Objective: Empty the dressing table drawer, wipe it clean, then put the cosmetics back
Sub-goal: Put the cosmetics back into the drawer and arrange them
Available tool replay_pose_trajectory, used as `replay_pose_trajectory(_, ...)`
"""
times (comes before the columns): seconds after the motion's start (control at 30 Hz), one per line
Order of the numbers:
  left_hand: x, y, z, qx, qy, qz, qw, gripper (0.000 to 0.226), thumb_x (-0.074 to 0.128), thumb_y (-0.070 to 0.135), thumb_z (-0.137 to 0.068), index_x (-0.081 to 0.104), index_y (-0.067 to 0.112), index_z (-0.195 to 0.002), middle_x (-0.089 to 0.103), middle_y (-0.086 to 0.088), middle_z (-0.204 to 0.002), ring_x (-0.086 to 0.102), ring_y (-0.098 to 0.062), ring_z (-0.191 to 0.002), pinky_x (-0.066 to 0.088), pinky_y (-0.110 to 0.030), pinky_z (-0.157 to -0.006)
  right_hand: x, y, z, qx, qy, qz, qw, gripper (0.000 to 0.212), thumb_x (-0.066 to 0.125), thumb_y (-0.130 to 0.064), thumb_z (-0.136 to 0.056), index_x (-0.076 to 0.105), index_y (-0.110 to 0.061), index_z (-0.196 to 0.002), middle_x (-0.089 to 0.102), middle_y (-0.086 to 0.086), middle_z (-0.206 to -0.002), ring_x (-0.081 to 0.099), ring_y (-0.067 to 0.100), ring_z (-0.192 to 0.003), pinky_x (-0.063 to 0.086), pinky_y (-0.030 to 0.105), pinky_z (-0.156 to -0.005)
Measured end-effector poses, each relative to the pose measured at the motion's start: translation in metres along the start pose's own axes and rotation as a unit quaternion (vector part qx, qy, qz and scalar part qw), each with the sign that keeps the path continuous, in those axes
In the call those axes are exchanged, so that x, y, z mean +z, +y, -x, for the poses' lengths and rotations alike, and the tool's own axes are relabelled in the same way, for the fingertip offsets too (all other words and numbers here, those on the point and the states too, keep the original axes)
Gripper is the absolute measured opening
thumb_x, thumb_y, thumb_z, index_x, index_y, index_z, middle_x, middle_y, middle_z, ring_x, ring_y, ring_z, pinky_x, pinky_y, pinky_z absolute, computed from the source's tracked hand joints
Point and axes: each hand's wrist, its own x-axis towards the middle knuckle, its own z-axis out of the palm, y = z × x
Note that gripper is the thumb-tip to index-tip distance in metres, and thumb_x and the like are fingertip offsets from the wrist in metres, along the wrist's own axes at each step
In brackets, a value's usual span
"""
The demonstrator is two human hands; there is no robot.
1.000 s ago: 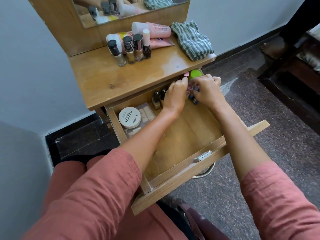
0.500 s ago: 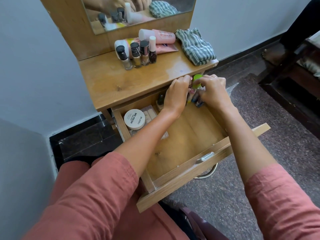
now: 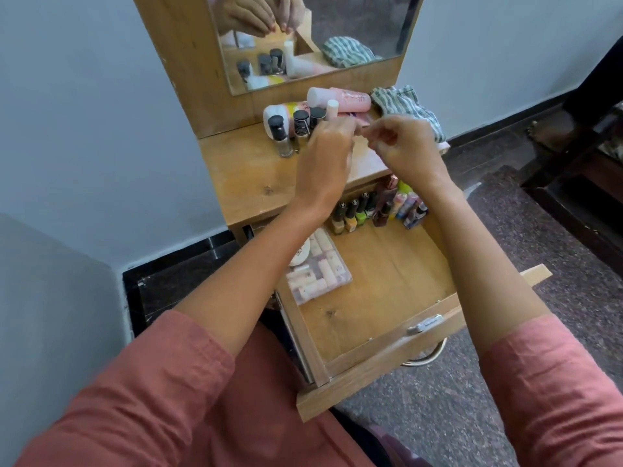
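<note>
left hand (image 3: 325, 153): above the table top (image 3: 242, 173), fingertips almost meeting the right hand's. It is blurred, so I can't tell if it holds anything.
right hand (image 3: 406, 148): fingers curled, thumb and forefinger close together. I can't tell whether something is pinched there (too small to make out).
drawer (image 3: 387, 357): pulled out, below both hands and nearer the person. The forearms cross over its left and right walls.
nail polish row (image 3: 354, 212): upright along the drawer's back edge, straight below the hands, bottles side by side.
mixed bottles (image 3: 404, 205): back right corner, under the right wrist, close to the right wall.
clear case (image 3: 318, 273): by the left wall, under the left forearm. A white jar (image 3: 300, 254) at its far end is half hidden.
open room: bare drawer floor right of the case, from mid-drawer to the front edge.
black-capped bottles (image 3: 290, 133): upright on the table top, just left of the left fingertips.
pink tubes (image 3: 344, 97): lying beyond the fingertips, near the mirror (image 3: 354, 28).
striped cloth (image 3: 404, 104): beyond the right hand, at the table's right edge.
top free: bare wood left of the left hand, out to the front edge.
</note>
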Motion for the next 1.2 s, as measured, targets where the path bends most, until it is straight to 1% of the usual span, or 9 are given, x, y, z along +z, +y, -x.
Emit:
replay_pose_trajectory(0.1, -0.011, -0.016, -0.013, 0.0, 0.023, -0.053, 0.998, 0.022, 0.049, 0.009, -0.09, 0.061, 0.011, -0.108, 0.062, -0.006, -0.11, 0.052, -0.022, -0.107, 0.039, -0.03, -0.078, 0.013, -0.011, -0.017, -0.009, -0.001, -0.013, 1.0, 0.023, 0.059, 0.002, -0.079, 0.067, -0.002, -0.1, 0.064, 0.016, -0.103, 0.054, 0.014, -0.081, 0.041, 0.008, -0.071)
replay_pose_trajectory(0.2, -0.018, -0.029, -0.028, -0.012, 0.026, -0.099, 0.995, 0.024, 0.049, 0.012, -0.09, 0.06, 0.012, -0.111, 0.062, -0.005, -0.114, 0.052, -0.02, -0.109, 0.036, -0.029, -0.086, 0.024, -0.018, -0.032, -0.021, 0.004, -0.021, 1.0, 0.034, 0.057, 0.002, -0.081, 0.062, -0.005, -0.113, 0.06, 0.016, -0.111, 0.052, 0.011, -0.086, 0.04, 0.002, -0.074)
replay_pose_trajectory(0.33, -0.016, -0.036, -0.043, -0.03, -0.031, -0.159, 0.986, 0.023, 0.05, 0.017, -0.091, 0.059, 0.013, -0.111, 0.062, -0.006, -0.113, 0.051, -0.024, -0.109, 0.035, -0.032, -0.089, 0.034, -0.021, -0.047, -0.024, -0.003, -0.002, 1.0, 0.035, 0.056, -0.003, -0.084, 0.06, -0.008, -0.119, 0.057, 0.012, -0.119, 0.056, 0.02, -0.1, 0.045, 0.02, -0.087)
replay_pose_trajectory(0.4, -0.014, -0.036, -0.046, -0.037, -0.05, -0.168, 0.984, 0.023, 0.051, 0.019, -0.092, 0.061, 0.012, -0.11, 0.064, -0.007, -0.109, 0.053, -0.026, -0.106, 0.036, -0.034, -0.087, 0.037, -0.02, -0.052, -0.021, -0.009, 0.004, 1.0, 0.029, 0.055, -0.006, -0.086, 0.063, -0.008, -0.114, 0.06, 0.012, -0.115, 0.059, 0.02, -0.096, 0.046, 0.021, -0.084)
replay_pose_trajectory(0.53, -0.012, -0.032, -0.05, -0.036, -0.073, -0.178, 0.981, 0.023, 0.048, 0.014, -0.092, 0.063, 0.009, -0.109, 0.065, -0.011, -0.105, 0.054, -0.029, -0.101, 0.037, -0.036, -0.082, 0.039, -0.019, -0.054, -0.017, -0.01, -0.006, 1.0, 0.019, 0.056, -0.009, -0.087, 0.067, -0.005, -0.102, 0.066, 0.011, -0.104, 0.057, 0.014, -0.08, 0.038, 0.006, -0.067)
replay_pose_trajectory(0.8, -0.019, -0.02, -0.046, -0.034, -0.084, -0.131, 0.987, 0.023, 0.051, 0.015, -0.09, 0.065, 0.009, -0.107, 0.065, -0.011, -0.105, 0.054, -0.029, -0.102, 0.038, -0.036, -0.084, 0.025, -0.018, -0.045, -0.007, -0.004, 0.013, 1.0, 0.022, 0.06, 0.002, -0.079, 0.069, -0.003, -0.099, 0.068, 0.014, -0.098, 0.049, 0.01, -0.077, 0.032, -0.002, -0.061)
replay_pose_trajectory(0.97, -0.022, -0.005, -0.032, -0.048, -0.101, -0.074, 0.991, 0.022, 0.055, 0.017, -0.088, 0.066, 0.008, -0.105, 0.066, -0.011, -0.102, 0.058, -0.026, -0.099, 0.048, -0.038, -0.077, 0.005, -0.017, -0.023, -0.002, 0.0, 0.01, 1.0, 0.023, 0.063, -0.001, -0.08, 0.069, -0.005, -0.102, 0.067, 0.014, -0.1, 0.05, 0.011, -0.081, 0.036, 0.005, -0.069)
replay_pose_trajectory(1.1, -0.021, 0.008, -0.015, -0.048, -0.112, -0.035, 0.992, 0.023, 0.058, 0.022, -0.087, 0.066, 0.011, -0.106, 0.067, -0.008, -0.102, 0.059, -0.024, -0.1, 0.05, -0.04, -0.079, -0.007, -0.014, 0.002, 0.002, -0.008, 0.006, 1.0, 0.025, 0.063, -0.002, -0.081, 0.068, -0.006, -0.105, 0.066, 0.011, -0.102, 0.052, 0.009, -0.082, 0.035, -0.004, -0.067)
replay_pose_trajectory(1.2, -0.02, 0.016, 0.001, -0.048, -0.112, -0.016, 0.992, 0.023, 0.058, 0.022, -0.087, 0.067, 0.009, -0.103, 0.068, -0.008, -0.101, 0.061, -0.023, -0.096, 0.049, -0.04, -0.08, -0.014, -0.011, 0.018, 0.005, -0.021, 0.008, 1.0, 0.025, 0.063, -0.004, -0.082, 0.068, -0.007, -0.106, 0.065, 0.009, -0.101, 0.053, 0.009, -0.083, 0.038, -0.001, -0.07)
